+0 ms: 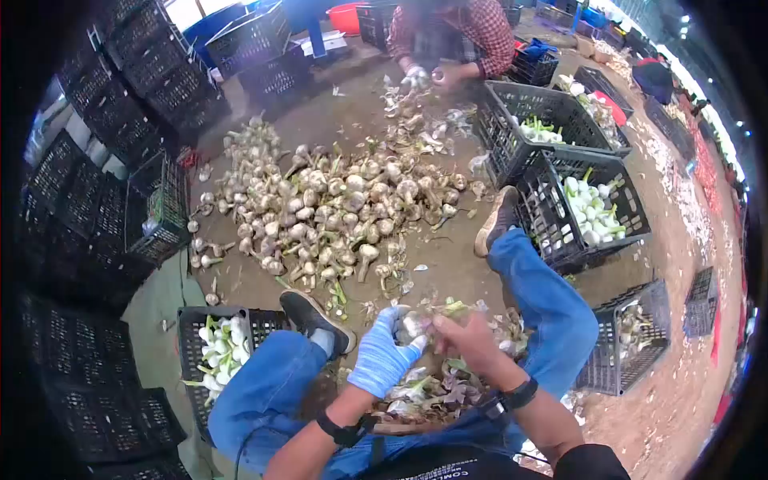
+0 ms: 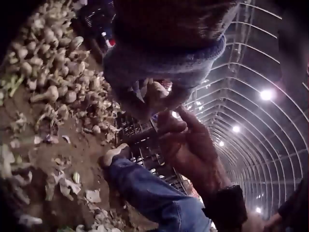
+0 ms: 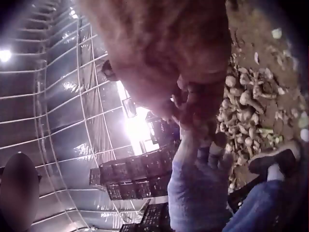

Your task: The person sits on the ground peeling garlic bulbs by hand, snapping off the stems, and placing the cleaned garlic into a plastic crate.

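Note:
My left hand (image 1: 378, 356), in a blue-and-white knit glove, holds a garlic bulb (image 1: 414, 323) between my knees. Bare and curled, my right hand (image 1: 472, 342) pinches at the bulb's other side, thumb against its outer skin. The left wrist view shows the pale bulb (image 2: 153, 94) partly covered by gloved fingers, with the right hand's (image 2: 188, 145) thumb and forefinger close beneath it. Seen from the right wrist, both hands meet and their fingers hide most of the bulb. Loose garlic skins and trimmings (image 1: 432, 394) lie in a pile below the hands.
A large heap of untrimmed garlic (image 1: 344, 200) covers the ground ahead. Crates of cleaned white bulbs stand left (image 1: 188, 344) and right (image 1: 632, 220). Stacked black crates (image 1: 148, 64) line the left side. Another person (image 1: 488, 36) sits opposite, handling garlic.

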`<action>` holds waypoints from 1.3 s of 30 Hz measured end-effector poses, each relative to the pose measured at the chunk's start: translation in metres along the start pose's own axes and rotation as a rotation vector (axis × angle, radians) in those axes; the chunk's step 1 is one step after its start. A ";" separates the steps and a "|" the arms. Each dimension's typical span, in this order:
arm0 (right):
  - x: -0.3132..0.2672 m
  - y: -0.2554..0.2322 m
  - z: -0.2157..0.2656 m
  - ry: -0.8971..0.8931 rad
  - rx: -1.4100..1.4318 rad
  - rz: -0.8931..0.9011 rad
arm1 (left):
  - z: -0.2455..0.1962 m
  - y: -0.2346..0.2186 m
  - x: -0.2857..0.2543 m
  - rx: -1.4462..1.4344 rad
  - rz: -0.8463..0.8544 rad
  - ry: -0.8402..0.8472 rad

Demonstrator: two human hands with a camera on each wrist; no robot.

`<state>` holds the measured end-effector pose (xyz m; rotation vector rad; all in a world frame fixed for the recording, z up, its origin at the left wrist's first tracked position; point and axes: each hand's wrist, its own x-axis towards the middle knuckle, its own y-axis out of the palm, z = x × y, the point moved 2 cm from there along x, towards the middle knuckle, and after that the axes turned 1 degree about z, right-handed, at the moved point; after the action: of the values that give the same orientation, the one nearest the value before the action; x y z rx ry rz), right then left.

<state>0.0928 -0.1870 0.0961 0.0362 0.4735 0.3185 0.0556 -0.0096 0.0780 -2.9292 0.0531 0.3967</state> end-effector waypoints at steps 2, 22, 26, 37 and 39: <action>-0.013 0.005 0.005 0.025 -0.008 -0.007 | -0.005 0.004 -0.006 0.153 -0.021 0.007; -0.027 0.002 -0.032 -0.032 0.039 -0.021 | -0.038 0.023 -0.038 0.524 -0.144 0.191; -0.031 0.005 -0.026 0.009 0.070 -0.084 | -0.023 0.022 -0.030 -0.058 -0.023 0.003; -0.019 0.010 -0.039 0.004 0.208 -0.069 | 0.004 0.016 -0.016 -0.274 0.177 -0.208; -0.017 0.011 -0.036 0.021 0.216 -0.073 | -0.007 0.021 -0.024 0.112 -0.079 0.149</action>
<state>0.0585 -0.1837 0.0725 0.2249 0.5275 0.1954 0.0333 -0.0313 0.0876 -2.8338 -0.0191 0.1580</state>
